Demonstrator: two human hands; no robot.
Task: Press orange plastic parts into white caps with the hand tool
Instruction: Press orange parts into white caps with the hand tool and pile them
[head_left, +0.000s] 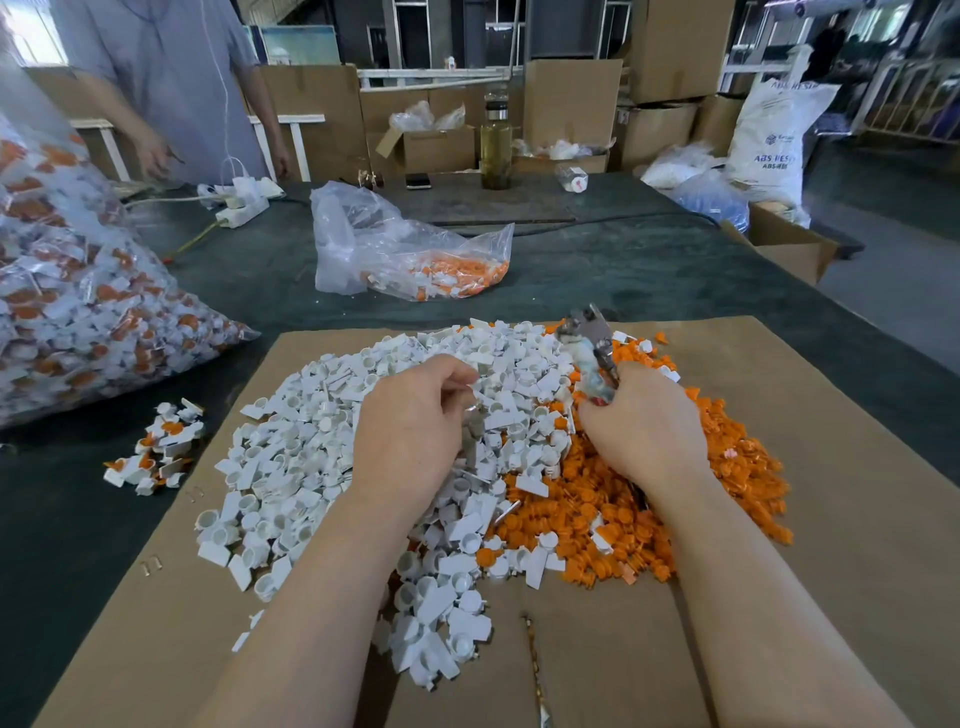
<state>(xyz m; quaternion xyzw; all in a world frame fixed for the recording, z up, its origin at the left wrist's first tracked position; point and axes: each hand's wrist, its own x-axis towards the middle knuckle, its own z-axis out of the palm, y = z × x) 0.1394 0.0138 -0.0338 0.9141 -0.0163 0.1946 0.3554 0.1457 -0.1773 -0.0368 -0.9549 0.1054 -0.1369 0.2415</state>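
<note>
On cardboard over tabletop (649, 270): white caps (322, 457) heaped left, orange parts (623, 514) right. My left hand (415, 415) pinches something small, identity unclear. Right hand (644, 421) curled round hand tool (589, 353). I judge caps light, rigid, slippery: take by cup rim.

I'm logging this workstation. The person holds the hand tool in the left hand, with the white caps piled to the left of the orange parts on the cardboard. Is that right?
Not quite: the head view shows the hand tool gripped in the right hand, not the left hand. The rest stands: the white caps lie left of the orange parts on the cardboard.
</note>
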